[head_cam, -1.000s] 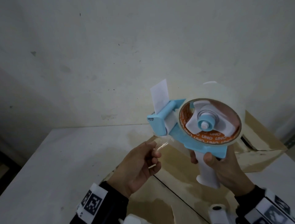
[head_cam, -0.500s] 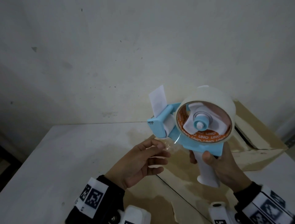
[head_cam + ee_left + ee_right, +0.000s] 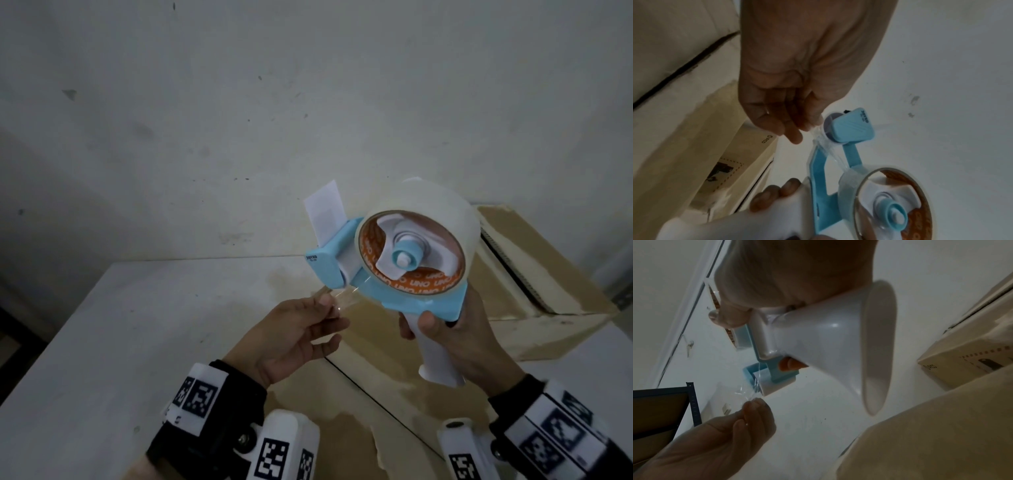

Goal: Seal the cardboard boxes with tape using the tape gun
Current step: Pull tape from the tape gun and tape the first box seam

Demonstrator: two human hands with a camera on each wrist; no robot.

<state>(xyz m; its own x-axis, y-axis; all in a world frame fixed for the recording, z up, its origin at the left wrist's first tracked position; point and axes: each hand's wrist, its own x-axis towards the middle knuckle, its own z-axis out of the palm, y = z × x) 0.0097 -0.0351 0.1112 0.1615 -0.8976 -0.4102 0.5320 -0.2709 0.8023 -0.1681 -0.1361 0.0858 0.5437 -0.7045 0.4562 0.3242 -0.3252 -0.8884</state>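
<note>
My right hand [image 3: 445,329] grips the white handle [image 3: 828,340] of a blue and white tape gun [image 3: 346,270], held up above the boxes. It carries a roll of clear tape [image 3: 435,205] with an orange core. My left hand [image 3: 318,308] pinches the crumpled loose tape end [image 3: 342,296] just below the gun's front roller; the left wrist view shows the tape strand [image 3: 830,151] running from the roll to the fingertips [image 3: 809,126]. A cardboard box [image 3: 376,394] with a dark centre seam lies under my hands. A second cardboard box [image 3: 548,274] stands behind it at the right.
Both boxes rest on a white table [image 3: 137,342] that meets a pale wall at the back. The table's left edge drops to a dark floor. A dark metal shelf [image 3: 663,402] shows in the right wrist view.
The tape gun has turned so more of the roll's outer face shows. My left hand's fingers have straightened somewhat and still pinch the tape end, now slightly further left of the roller.
</note>
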